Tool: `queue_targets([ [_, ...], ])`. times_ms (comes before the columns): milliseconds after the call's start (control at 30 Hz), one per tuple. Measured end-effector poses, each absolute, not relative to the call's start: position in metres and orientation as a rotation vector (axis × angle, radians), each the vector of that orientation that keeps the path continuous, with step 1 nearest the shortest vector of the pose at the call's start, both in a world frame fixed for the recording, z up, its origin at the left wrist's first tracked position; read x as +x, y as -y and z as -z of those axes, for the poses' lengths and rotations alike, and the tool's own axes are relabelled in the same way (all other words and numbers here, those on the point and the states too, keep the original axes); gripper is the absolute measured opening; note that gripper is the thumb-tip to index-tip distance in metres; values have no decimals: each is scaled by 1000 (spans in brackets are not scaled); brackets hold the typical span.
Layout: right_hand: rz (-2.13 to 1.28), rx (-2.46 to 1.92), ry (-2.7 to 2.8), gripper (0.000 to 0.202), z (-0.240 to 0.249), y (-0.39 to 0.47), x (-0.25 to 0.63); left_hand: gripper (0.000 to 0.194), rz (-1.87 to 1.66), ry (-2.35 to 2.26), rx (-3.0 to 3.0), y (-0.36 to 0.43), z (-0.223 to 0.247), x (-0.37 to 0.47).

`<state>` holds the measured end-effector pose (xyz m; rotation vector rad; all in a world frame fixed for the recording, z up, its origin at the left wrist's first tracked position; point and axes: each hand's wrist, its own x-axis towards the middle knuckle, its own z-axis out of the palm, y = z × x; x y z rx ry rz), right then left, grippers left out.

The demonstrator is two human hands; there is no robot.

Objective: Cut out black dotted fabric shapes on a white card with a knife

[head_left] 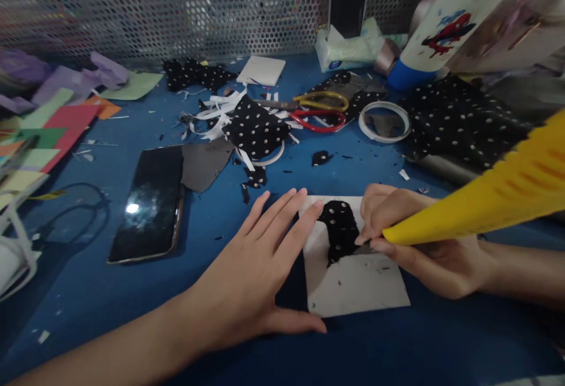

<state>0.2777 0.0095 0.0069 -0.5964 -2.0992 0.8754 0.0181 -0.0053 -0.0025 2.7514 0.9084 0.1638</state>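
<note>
On white card [353, 286], black dotted fabric [339, 230] lies between both hands.

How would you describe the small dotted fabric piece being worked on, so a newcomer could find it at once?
On the blue table, find the white card between the left hand and right hand. The fabric piece lies on it, the only black dotted scrap on white.

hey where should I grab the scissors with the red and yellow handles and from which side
Take the scissors by the handle loops, probably from the right and a little above. They lie flat on the blue table with the yellow and red loops pointing right toward the tape ring, while the blades run left under scraps of the dotted black fabric.
</note>
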Motion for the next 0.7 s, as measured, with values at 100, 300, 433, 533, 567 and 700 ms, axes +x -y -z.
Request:
queue_targets([
  [100, -807, -605, 2126, 17, -8, -10, 278, 126, -171, -913, 2742, 5, 3, 18],
  [300, -848, -662, 2309, 21, -14, -13, 283, 128, -184, -904, 2731, 5, 3, 18],
  [433, -899, -688, 2308, 17, -18, -15, 283, 124, -173, -887, 2728, 4, 2, 17],
  [533, -924, -681, 2306, 13, -18, -15, 280, 123, -193, -881, 2733, 4, 2, 17],
  [567, -931, -678, 2311, 12, -17, -15, 280, 124, -200, -881, 2736, 3, 2, 17],
  [700, -951, -644, 2253, 10, -13, -14, 279, 125, -191, -890, 2737, 3, 2, 18],
])
